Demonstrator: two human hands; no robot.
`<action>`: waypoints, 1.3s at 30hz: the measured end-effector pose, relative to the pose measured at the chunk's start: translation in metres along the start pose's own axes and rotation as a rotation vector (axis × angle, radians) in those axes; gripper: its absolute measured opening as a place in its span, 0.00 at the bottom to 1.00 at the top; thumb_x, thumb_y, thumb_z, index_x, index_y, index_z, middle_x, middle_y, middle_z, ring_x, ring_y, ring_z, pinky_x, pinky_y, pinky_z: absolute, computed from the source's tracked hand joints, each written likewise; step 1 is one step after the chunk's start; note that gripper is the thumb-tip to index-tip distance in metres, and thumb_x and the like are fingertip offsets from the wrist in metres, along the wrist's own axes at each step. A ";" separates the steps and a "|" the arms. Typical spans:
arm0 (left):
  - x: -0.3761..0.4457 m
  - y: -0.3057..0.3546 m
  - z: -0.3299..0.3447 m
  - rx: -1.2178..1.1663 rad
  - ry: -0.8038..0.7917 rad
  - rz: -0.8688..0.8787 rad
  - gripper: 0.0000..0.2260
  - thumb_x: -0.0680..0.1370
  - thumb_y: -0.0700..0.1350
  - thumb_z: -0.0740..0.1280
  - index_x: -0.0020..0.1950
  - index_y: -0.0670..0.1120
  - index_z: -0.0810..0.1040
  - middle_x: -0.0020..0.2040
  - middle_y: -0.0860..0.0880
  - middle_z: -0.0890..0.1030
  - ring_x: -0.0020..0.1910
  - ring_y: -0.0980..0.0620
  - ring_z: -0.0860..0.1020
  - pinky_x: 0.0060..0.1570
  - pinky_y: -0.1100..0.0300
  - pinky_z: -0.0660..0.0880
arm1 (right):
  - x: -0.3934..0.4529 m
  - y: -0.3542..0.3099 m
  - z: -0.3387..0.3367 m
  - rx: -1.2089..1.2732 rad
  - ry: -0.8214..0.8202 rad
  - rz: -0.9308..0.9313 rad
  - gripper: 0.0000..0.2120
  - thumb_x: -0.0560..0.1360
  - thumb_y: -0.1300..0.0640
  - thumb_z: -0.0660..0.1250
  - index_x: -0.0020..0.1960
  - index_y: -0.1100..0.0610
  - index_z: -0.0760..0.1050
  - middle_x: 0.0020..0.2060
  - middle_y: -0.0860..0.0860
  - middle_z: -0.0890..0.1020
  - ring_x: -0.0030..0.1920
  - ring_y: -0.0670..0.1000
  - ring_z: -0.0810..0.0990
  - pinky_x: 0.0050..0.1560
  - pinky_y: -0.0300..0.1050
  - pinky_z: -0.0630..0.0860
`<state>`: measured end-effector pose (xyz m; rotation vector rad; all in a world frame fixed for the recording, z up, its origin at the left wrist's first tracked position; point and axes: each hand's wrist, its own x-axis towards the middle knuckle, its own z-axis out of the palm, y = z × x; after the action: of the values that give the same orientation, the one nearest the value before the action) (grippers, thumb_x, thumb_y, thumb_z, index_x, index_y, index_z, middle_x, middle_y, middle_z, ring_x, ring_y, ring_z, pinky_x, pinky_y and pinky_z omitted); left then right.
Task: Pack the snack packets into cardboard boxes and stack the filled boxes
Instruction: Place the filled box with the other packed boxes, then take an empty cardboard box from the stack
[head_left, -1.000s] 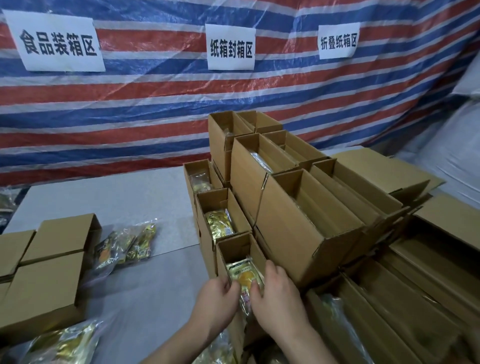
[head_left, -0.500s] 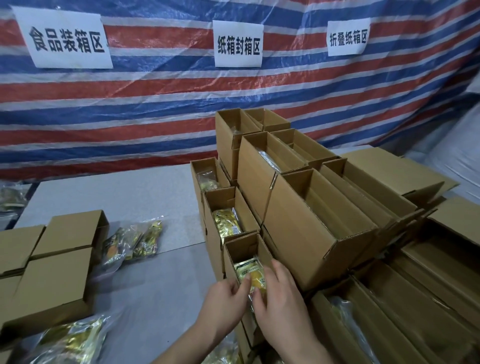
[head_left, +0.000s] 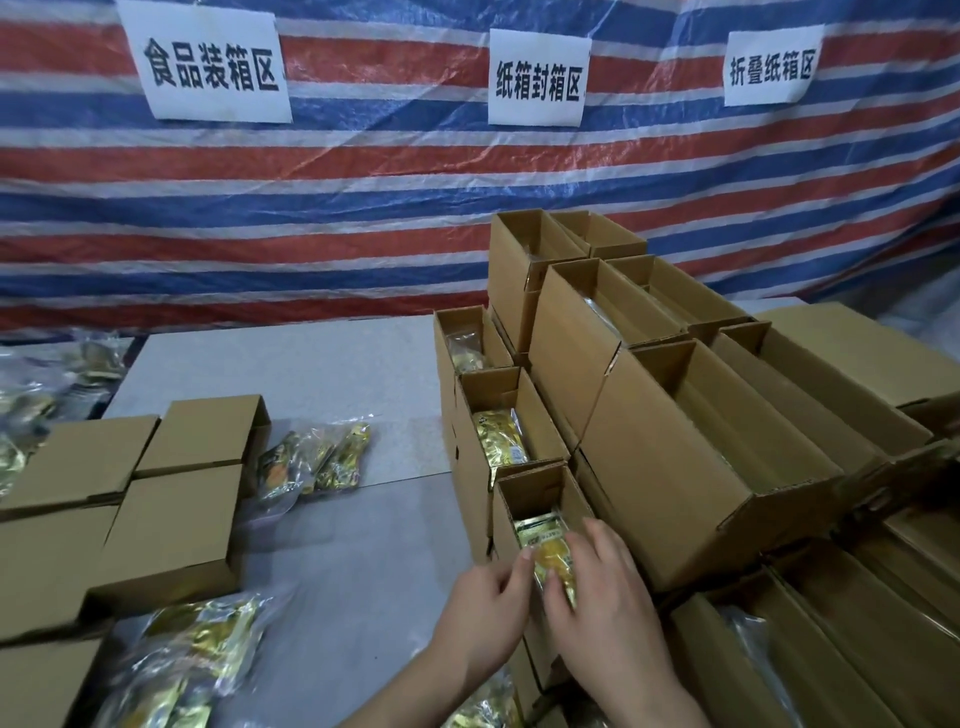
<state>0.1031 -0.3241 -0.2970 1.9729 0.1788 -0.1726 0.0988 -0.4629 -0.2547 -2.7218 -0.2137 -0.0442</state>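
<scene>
L hand (head_left: 485, 605) + R hand (head_left: 605, 597) both pinch gold packet (head_left: 551, 553), which sits partway in nearest open box (head_left: 506, 525), front of box stack. Fingers curled on packet edges. Loose packets (head_left: 317, 460) on table (head_left: 358, 551), left.

A striped tarpaulin (head_left: 363, 218) in red, white and blue hung as the backdrop. Three white paper signs were fixed to it: a large sign (head_left: 210, 65) at left, a middle sign (head_left: 537, 78), a smaller sign (head_left: 771, 67) at right. Below lay the grey tabletop (head_left: 291, 364).
</scene>
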 end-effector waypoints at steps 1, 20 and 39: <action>0.000 -0.001 -0.001 -0.003 0.000 -0.006 0.26 0.82 0.61 0.55 0.31 0.48 0.71 0.31 0.45 0.77 0.31 0.55 0.73 0.36 0.58 0.69 | 0.000 -0.001 0.000 -0.001 0.009 0.001 0.24 0.81 0.46 0.58 0.75 0.52 0.66 0.77 0.50 0.62 0.77 0.50 0.58 0.75 0.45 0.59; -0.043 -0.113 -0.195 0.066 0.527 -0.184 0.17 0.82 0.49 0.60 0.38 0.39 0.73 0.36 0.42 0.80 0.39 0.42 0.80 0.42 0.47 0.77 | 0.037 -0.143 0.065 0.141 -0.070 -0.354 0.16 0.79 0.54 0.66 0.64 0.58 0.76 0.61 0.50 0.76 0.62 0.52 0.74 0.60 0.42 0.66; 0.045 -0.222 -0.257 0.780 0.334 -0.554 0.36 0.81 0.61 0.54 0.81 0.42 0.47 0.81 0.40 0.50 0.80 0.41 0.50 0.77 0.44 0.49 | 0.057 -0.166 0.139 0.088 -0.325 -0.368 0.19 0.78 0.52 0.67 0.67 0.57 0.75 0.63 0.49 0.76 0.65 0.51 0.75 0.64 0.42 0.68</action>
<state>0.1116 0.0017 -0.4039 2.6733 1.0049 -0.2991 0.1295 -0.2494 -0.3125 -2.5526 -0.7874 0.2974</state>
